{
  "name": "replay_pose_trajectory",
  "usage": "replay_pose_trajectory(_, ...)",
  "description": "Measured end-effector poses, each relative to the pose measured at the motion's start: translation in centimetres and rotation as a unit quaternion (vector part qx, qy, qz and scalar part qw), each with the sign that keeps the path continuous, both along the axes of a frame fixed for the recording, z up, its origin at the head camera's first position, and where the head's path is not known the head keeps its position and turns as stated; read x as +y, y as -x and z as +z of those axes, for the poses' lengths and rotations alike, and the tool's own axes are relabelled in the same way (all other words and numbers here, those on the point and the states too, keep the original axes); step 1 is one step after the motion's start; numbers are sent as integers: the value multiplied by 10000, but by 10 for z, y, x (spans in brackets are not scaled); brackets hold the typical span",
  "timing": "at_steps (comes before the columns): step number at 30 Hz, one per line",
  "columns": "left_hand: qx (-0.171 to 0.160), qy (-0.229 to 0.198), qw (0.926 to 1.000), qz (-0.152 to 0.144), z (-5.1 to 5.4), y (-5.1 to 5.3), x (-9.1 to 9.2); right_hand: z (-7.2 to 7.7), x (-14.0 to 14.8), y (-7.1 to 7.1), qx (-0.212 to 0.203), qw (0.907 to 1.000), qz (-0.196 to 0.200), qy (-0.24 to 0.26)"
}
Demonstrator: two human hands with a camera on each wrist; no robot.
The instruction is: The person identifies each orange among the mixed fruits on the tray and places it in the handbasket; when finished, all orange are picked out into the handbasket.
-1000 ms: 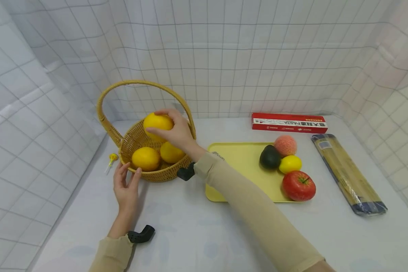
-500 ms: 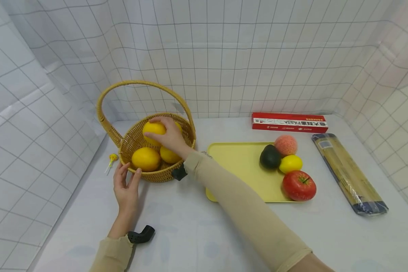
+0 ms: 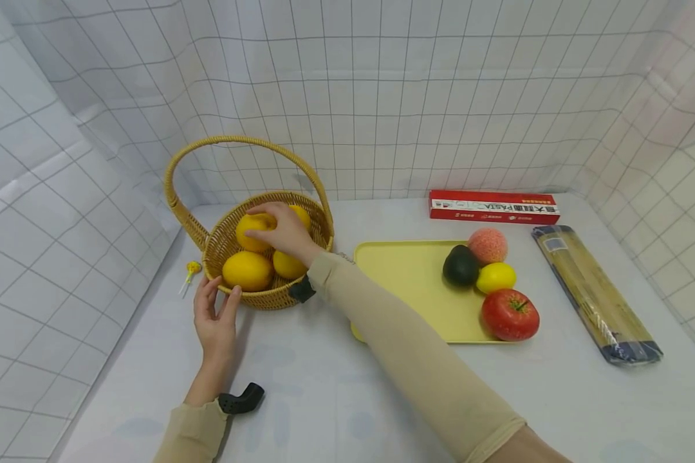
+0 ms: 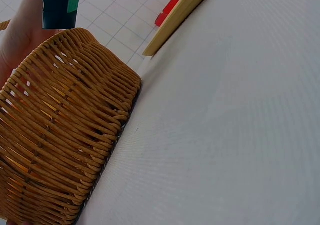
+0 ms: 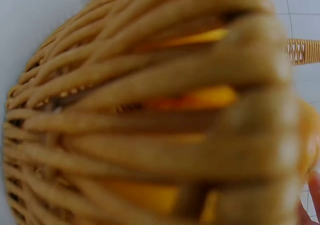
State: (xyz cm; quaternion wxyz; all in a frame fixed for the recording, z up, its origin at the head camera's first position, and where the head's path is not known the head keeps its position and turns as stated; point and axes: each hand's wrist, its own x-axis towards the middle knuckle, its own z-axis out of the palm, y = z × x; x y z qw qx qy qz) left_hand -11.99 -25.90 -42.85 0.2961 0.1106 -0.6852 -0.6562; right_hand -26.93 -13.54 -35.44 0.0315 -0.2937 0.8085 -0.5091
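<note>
A wicker basket [image 3: 275, 298] with a tall arched handle stands at the left. Inside its bowl, my right hand [image 3: 288, 233] grips a round yellow fruit [image 3: 248, 233] between thumb and fingers. Several similar yellow fruits lie around it, one nearest my left hand [image 3: 215, 329]. That hand holds the basket's near left rim with thumb and bent fingertips. In the left wrist view, the wicker wall [image 4: 65, 120] hides most of the contents. Blurred weave [image 5: 165, 160] fills much of the right wrist view, with yellow fruit showing through the gaps.
A yellow tray [image 3: 408, 273] holds a dark green avocado [image 3: 460, 267], a pink ball-like fruit [image 3: 488, 245], a lemon [image 3: 496, 278] and a red tomato [image 3: 510, 315]. Beyond lie a red pasta box [image 3: 494, 207] and a spaghetti pack [image 3: 596, 292]. A lollipop [image 3: 193, 267] lies left of the basket.
My right hand has moved down and left into the basket with the yellow fruit, uncovering another fruit behind it. The left hand stays at the rim.
</note>
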Motion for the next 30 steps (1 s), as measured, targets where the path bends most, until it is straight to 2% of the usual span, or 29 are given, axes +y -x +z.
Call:
replay_pose_trajectory(3,3,-4,10000,8,-12,6,-8,0,3,-1,2,9999,77,-142)
replay_pose_trajectory(6,-1,-20,10000,-6,-14,8,-10,3,10,-2,-26,9991,287,-299)
replay_pose_trajectory(10,38,-49,10000,-4,-15,8,-10,7,21,-6,44,9951,621,-770)
replay_pose_trajectory(15,63,7,10000,18,-10,7,-11,13,39,-17,276,9839,932,-1500)
replay_pose_trajectory(21,23,2,9999,113,-7,8,-12,14,72,-36,728,9643,1403,-2125)
replay_pose_trajectory(23,-29,184,9997,129,-7,8,-11,11,88,-42,943,9570,1531,-2277)
replay_pose_trajectory(26,-104,682,9976,110,-7,5,-8,6,118,-50,1152,9489,1566,-2484)
replay_pose_trajectory(30,-378,1565,9870,20,-2,-2,-8,0,161,-59,1311,9387,1469,-2830)
